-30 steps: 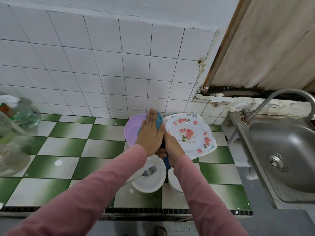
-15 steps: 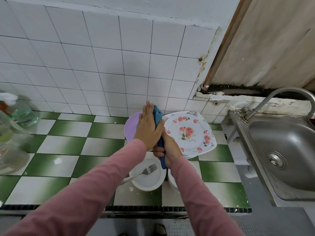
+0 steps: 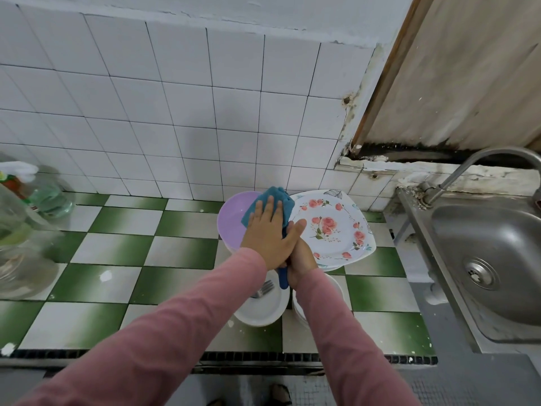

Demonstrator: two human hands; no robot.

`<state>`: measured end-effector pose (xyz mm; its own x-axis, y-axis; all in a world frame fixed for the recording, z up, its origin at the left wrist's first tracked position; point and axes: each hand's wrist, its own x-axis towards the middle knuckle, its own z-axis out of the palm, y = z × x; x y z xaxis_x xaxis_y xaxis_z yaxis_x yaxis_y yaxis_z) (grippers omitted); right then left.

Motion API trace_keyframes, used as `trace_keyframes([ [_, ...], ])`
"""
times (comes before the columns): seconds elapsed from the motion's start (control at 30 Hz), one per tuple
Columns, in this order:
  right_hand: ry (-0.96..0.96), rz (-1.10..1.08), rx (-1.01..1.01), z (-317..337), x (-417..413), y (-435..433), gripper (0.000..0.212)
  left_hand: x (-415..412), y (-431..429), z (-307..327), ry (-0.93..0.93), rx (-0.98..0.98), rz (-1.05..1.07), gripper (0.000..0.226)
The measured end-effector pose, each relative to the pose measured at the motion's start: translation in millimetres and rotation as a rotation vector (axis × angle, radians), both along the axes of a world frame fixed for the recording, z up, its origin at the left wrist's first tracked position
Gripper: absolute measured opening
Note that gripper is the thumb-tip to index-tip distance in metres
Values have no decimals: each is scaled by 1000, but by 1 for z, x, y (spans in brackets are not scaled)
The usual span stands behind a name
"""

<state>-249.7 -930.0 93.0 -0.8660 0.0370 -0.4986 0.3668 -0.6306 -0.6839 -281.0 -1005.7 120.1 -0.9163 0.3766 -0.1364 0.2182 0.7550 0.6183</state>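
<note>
Pressing on the blue cloth (image 3: 275, 194) with the left hand (image 3: 270, 234) spread flat, fingers straight, while gripping the cloth's lower tail in the curled right hand (image 3: 303, 256) just beneath, both over the right edge of the purple plate (image 3: 232, 215) at the back of the desk (image 3: 175, 250). Cannot tell whether touching that plate or held above it. Looks like wiping barely under way, with no dish set aside as finished and the floral plate (image 3: 333, 227) just beside, the white bowl (image 3: 263, 310) holding a fork (image 3: 263, 288) and a second bowl (image 3: 341, 294) left to do.
</note>
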Motion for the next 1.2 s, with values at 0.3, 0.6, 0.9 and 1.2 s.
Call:
trace_keyframes([
  [0.3, -80, 2, 95, 0, 0, 1, 32, -24, -11, -2, -25, -197, -116, 73],
  [0.6, -91, 0, 62, 0, -5, 12, 41, -23, -13, -3, 96, -53, -137, 57],
  [0.9, -57, -29, 11, -7, -10, 34, 51, -21, -24, 10, -113, 290, -114, 31],
  [1.2, -3, -233, 197, 7, 20, 67, 24, -18, -9, 2, -879, 984, 359, 37],
])
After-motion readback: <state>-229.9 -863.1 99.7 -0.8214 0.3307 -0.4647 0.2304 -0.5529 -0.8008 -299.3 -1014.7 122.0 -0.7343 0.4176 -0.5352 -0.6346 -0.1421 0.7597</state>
